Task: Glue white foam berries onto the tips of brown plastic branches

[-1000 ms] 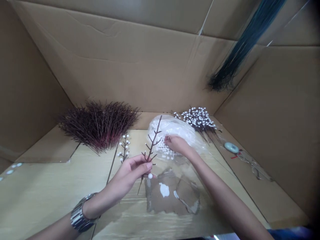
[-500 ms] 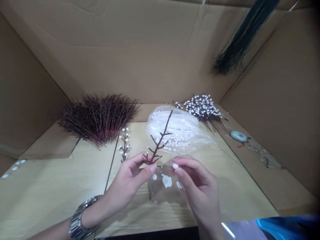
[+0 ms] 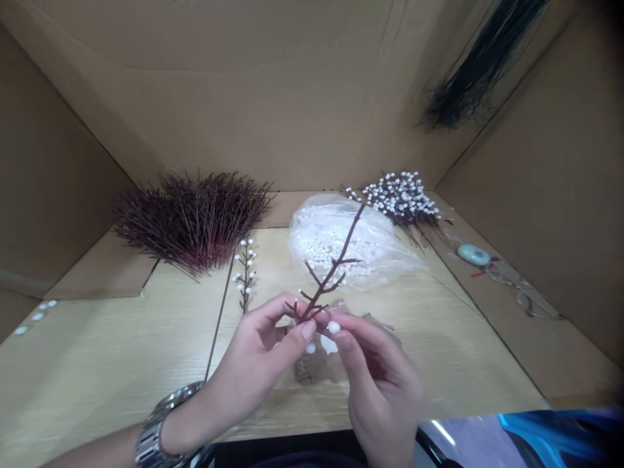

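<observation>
Between thumb and fingers, my left hand (image 3: 273,344) pinches a brown artificial twig (image 3: 336,263) near its lower end; the twig leans up to the right. My right hand (image 3: 375,364) is closed on a small white berry (image 3: 334,327), right beside the twig's lower side branches. Another white berry (image 3: 311,348) shows just under my left thumb. Below the hands, a white blob (image 3: 328,344) that looks like glue lies on a clear plastic sheet, partly hidden by my fingers. Behind the twig rests a clear bag (image 3: 316,240) of white berries.
A large pile of bare brown twigs (image 3: 195,224) lies at the back left, a berried twig (image 3: 245,273) beside it. Finished-looking berried twigs (image 3: 402,198) are heaped at the back right. Cardboard walls (image 3: 253,104) enclose the table. Glasses (image 3: 524,292) and a pale blue oval object (image 3: 473,255) lie right.
My right hand has moved left with the white berry, up to the twig's lower branches. The twig in my left hand now tilts further right. The view has shifted slightly.
</observation>
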Demonstrator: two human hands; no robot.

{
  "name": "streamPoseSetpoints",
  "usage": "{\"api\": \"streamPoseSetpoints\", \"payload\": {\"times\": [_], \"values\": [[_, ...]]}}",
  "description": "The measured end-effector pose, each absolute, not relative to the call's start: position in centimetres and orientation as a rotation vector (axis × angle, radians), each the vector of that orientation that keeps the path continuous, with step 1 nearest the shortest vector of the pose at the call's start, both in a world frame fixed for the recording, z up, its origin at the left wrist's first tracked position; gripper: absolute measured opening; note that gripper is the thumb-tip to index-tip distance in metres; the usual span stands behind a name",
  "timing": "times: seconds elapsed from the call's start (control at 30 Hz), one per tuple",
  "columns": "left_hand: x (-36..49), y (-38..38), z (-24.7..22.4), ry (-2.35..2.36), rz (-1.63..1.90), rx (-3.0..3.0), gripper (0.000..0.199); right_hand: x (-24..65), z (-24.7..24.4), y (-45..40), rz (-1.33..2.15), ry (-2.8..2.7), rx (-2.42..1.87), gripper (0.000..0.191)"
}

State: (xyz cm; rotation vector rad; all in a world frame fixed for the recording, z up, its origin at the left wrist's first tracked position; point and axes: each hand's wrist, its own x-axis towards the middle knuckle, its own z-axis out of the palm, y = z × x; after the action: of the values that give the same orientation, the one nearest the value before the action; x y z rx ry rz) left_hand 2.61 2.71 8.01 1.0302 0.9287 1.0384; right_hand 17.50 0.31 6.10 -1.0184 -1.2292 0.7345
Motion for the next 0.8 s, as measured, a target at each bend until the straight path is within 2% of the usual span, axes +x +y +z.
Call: {"api": "streamPoseSetpoints", "payload": {"times": [0.17, 0.8], "values": [[2.5, 2.7, 8.1, 0.884, 1.045, 1.020, 0.004, 17.2, 5.8, 0.2, 0.677, -1.236, -1.020, 0.035], [2.7, 2.8, 8.6, 0.791, 1.091, 0.833, 0.003, 16.4, 5.2, 0.3, 0.583, -1.235, -1.018, 0.041]]}}
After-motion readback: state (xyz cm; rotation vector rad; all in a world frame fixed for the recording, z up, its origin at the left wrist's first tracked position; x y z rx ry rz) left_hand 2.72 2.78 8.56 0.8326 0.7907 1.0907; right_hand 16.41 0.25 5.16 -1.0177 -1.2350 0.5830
